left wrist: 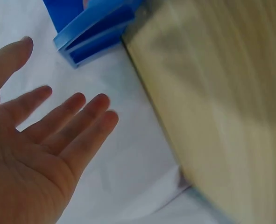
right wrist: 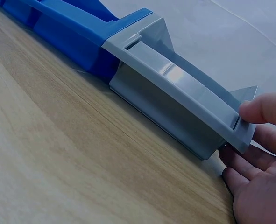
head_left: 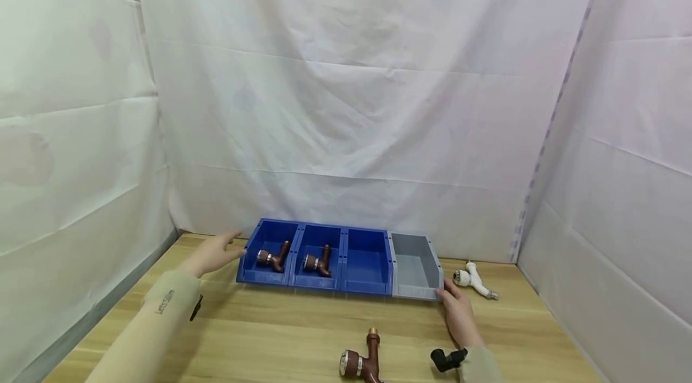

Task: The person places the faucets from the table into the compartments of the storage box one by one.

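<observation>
Three blue bins [head_left: 367, 282] and a grey bin [head_left: 415, 292] stand side by side in a row near the back of the table. One brown tap [head_left: 278, 260] lies in the leftmost blue bin, another brown tap [head_left: 324, 264] in the second. At the right end, my right hand [head_left: 459, 313] grips the grey bin's front corner, thumb [right wrist: 252, 111] on top and fingers beneath. My left hand [head_left: 213, 255] is spread beside the row's left end; in the left wrist view its fingers [left wrist: 88, 123] are apart from the blue bin [left wrist: 98, 32].
A white tap [head_left: 473, 280] lies on the wooden table [head_left: 270, 323] to the right of the grey bin. Near the front edge is a third brown tap [head_left: 369, 362], partly cut off. White sheets [head_left: 346, 101] hang behind and at both sides.
</observation>
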Demonstrator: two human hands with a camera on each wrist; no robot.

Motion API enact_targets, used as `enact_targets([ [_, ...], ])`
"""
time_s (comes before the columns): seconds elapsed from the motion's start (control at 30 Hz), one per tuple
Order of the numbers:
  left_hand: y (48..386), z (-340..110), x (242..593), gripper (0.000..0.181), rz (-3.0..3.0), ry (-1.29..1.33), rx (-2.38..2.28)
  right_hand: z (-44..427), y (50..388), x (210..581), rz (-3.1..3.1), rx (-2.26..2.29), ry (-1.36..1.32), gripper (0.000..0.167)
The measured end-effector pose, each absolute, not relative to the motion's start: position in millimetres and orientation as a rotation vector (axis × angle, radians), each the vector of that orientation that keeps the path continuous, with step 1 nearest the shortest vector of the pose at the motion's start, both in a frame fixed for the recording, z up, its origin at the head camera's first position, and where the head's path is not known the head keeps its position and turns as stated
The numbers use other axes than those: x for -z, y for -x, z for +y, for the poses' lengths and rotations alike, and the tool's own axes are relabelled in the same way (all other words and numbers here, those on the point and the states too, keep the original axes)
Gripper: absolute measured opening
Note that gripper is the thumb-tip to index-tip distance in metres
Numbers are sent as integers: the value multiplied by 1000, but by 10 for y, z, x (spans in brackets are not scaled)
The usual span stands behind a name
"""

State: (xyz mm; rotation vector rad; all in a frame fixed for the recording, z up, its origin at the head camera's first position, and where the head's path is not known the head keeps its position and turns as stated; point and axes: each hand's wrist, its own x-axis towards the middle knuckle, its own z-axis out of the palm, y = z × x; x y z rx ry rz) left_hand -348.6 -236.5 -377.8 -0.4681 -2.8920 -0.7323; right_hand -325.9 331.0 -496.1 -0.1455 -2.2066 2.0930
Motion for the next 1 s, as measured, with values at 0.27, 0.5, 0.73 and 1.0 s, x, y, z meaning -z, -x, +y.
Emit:
enact_targets([
  [0.27,3511,-2335,4045,57,-2865,345,1018,3313,3286,5004,-2181,-2116,180,61],
  [0.5,3496,-2229,4125,49,-2755,348,961,3306,3274,4962,-2187,-2095,165,59],
  [0.73,3470,-2145,4215,53,-2734,338,824,3320,3256,4916,-2217,-2080,127,58],
  [1.0,3441,-2157,4284,53,-2718,318,810,3316,3265,4937,-2190,-2150,148,62],
])
